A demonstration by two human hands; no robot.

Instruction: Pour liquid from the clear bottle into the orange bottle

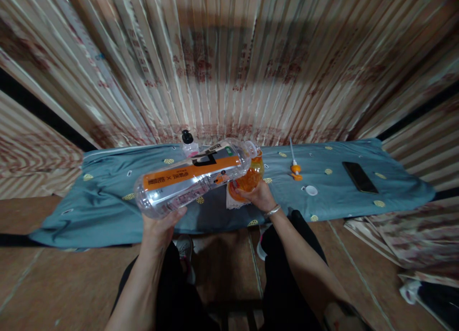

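As the left hand point(159, 227) cups a slanting clear bottle point(190, 173) at centre, fingers hidden beneath, the right hand point(261, 196) wraps an orange bottle point(255, 169) below the other's neck. A pour seems under way, pump point(296, 169) and cap point(311, 190) off at centre right, orange liquid point(251, 178) apparently remaining. Any flow is indistinct; beyond, a small bottle point(189, 144) is partly hidden, the curtain point(222, 73) cut off above.

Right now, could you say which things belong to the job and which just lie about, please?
Likely the job:
held clear bottle
held orange bottle
orange pump
white cap

Apparently lying about:
black phone
black-capped bottle
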